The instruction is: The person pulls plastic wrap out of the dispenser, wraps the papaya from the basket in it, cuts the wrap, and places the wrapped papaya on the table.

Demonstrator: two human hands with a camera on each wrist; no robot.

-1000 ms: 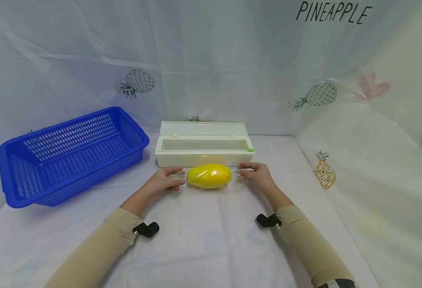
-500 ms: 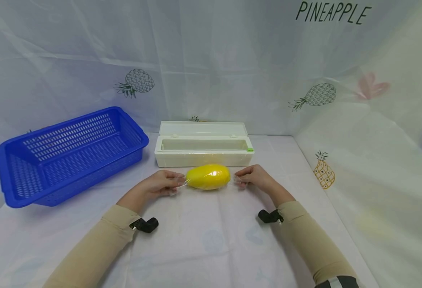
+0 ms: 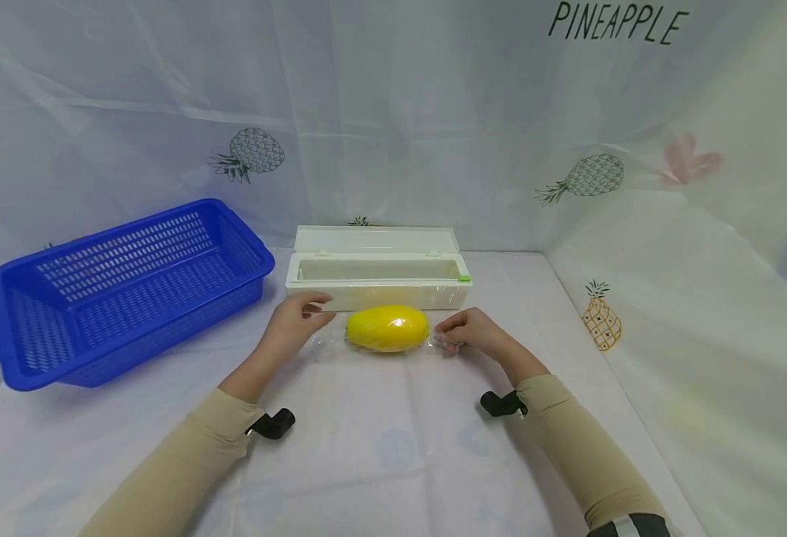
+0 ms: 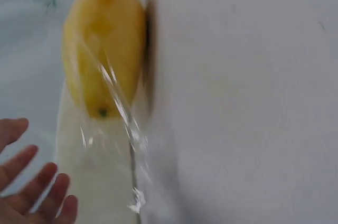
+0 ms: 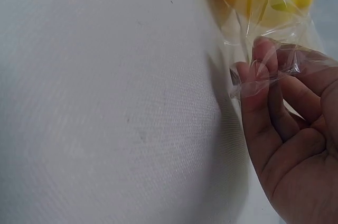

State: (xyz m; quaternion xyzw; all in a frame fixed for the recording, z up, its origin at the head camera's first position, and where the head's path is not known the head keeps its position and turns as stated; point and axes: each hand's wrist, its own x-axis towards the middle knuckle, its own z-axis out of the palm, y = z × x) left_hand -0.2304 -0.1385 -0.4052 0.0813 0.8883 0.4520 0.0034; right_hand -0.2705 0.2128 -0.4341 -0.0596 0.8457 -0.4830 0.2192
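A yellow oval fruit (image 3: 388,328) lies wrapped in clear cling film (image 5: 248,76) in front of the white cling film box (image 3: 380,296). My right hand (image 3: 479,333) pinches the gathered film at the fruit's right end, and in the right wrist view the film bunches over its fingertips. To the left of the fruit is my left hand (image 3: 291,326), thumb and fingers apart, holding nothing. The left wrist view shows its spread fingers (image 4: 45,182) beside loose film trailing from the fruit's near end, which has a small dark green spot.
The box's lid (image 3: 376,239) is raised at the back, and a green slider (image 3: 464,278) sits on its right front edge. A blue perforated basket (image 3: 131,291) stands at the left. Pineapple-printed cloth hangs behind and at the right of the white-covered table (image 3: 380,447).
My left hand has let go of the film at the fruit's left end and moved up and slightly left. The right hand first moved in and bunched the film, then stayed there.
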